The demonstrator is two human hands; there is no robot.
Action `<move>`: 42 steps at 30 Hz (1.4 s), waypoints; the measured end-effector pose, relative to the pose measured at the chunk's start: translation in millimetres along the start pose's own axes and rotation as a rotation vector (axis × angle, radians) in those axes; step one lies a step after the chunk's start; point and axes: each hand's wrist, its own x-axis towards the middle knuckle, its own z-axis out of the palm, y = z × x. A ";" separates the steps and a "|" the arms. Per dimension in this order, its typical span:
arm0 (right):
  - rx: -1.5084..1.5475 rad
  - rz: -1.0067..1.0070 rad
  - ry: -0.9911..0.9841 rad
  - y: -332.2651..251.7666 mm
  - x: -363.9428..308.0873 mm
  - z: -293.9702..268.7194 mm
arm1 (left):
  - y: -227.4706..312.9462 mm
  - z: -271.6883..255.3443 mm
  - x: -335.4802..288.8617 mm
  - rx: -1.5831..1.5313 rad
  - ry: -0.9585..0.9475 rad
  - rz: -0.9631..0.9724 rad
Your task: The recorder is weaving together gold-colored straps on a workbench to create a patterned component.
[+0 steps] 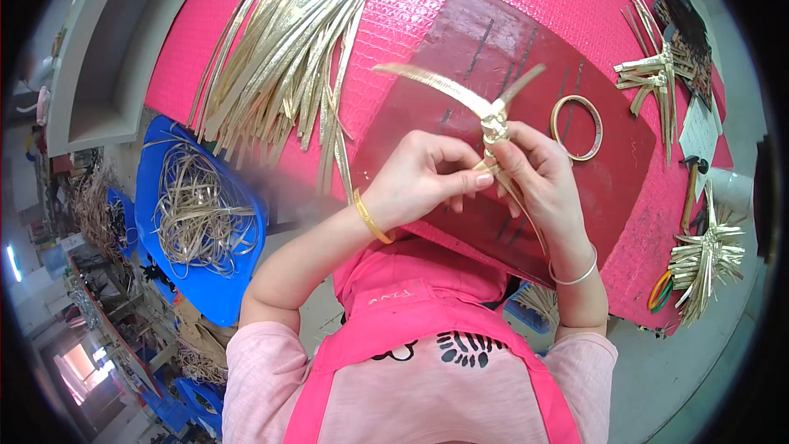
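Between my two hands, over a dark red board (493, 41), is a small braided piece of gold strips (494, 128). Two of its loose ends stick out at the far side, a long one to the left and a short one to the right. My right hand (542, 177) grips the braid from its right side, thumb on top. With thumb and fingers pinched together, my left hand (431, 173) holds a gold strip at the braid's near end. Another strip runs from there down toward my right wrist. The exact fold under my fingertips is hidden.
A roll of tape (555, 127) lies on the board. A thick bundle of gold strips (288, 57) spreads across the pink table cover (394, 0) at the far left. Finished-looking woven pieces (662, 74) and a hammer (692, 189) sit at right. A blue bin (209, 300) of scraps stands left.
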 end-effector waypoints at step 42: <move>-1.048 -0.248 0.750 -79.9 11.1 -300.2 | 29.8 -139.5 48.1 1.509 1.163 0.634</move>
